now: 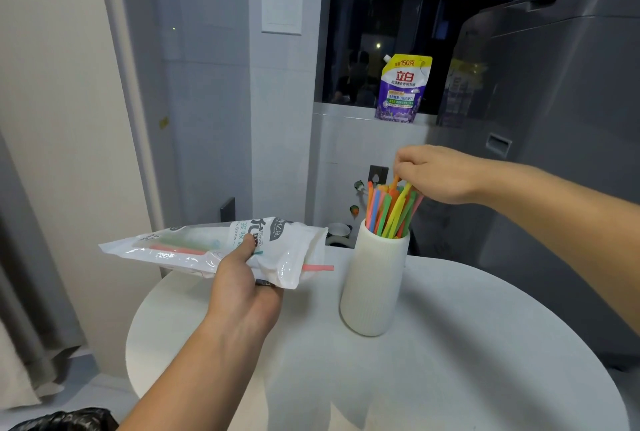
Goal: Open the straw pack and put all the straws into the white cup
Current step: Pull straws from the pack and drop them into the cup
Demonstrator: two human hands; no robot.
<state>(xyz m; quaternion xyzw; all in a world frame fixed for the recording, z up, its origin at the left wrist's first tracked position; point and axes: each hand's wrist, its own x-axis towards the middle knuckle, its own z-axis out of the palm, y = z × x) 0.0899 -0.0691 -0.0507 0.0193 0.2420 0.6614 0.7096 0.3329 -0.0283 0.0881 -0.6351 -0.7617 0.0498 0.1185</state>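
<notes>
Pinching upright straws (389, 209), right fingers (403, 167) hover above cup (375, 285).

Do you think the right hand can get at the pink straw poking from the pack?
Probably yes: the pink straw juts free from the pack, but the right hand pinches straws in the cup.

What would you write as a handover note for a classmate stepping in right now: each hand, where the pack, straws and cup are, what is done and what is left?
Left hand: grips the pack, held roughly level above the table, open end toward the cup.
Right hand: pinches the tops of the straws standing in the cup.
Done: pack open, most straws in the cup.
Left: a pink straw pokes out of the pack's mouth, and faint green inside is likely another. Move these to the cup.
</notes>
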